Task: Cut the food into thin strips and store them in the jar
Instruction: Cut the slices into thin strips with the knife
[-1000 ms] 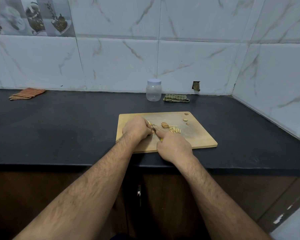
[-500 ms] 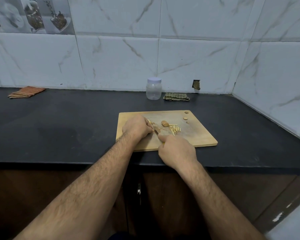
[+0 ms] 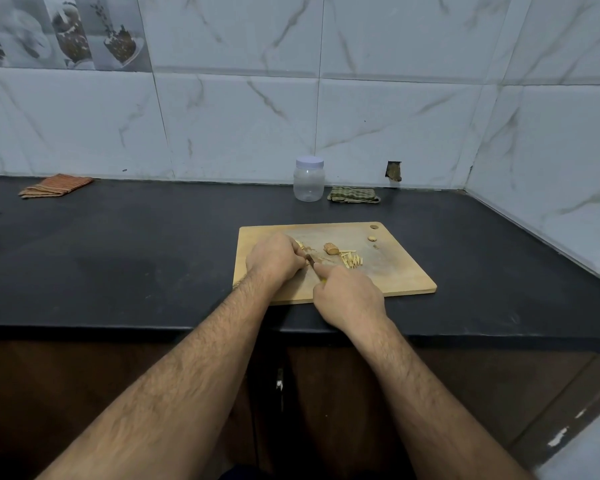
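Since the earlier frame your right hand (image 3: 349,296) has slid a little back toward you and the knife (image 3: 311,262) has drawn with it; your left hand (image 3: 274,259) stays put. The piece being cut (image 3: 300,244) sits at about 9 o'clock on the cutting board (image 3: 406,275), mostly hidden under your left fingers, which are curled over it to pin it down. Your right hand is wrapped round the knife's handle, forefinger laid along the top; only a short stretch of blade shows, so whether its edge is in the food I cannot tell.

You are mid-slicing, I judge. The next stroke calls for a narrow step sideways, knuckles kept ahead of the blade.

Toward 3 o'clock of it lie a stubby brown chunk (image 3: 330,248) and a loose heap of pale, matchstick-thin strips (image 3: 351,259). The board is smooth, light wood. At 12 o'clock stands the clear plastic jar (image 3: 308,183), lid on, beside a folded checked cloth (image 3: 353,195) on the matte black counter (image 3: 118,258).
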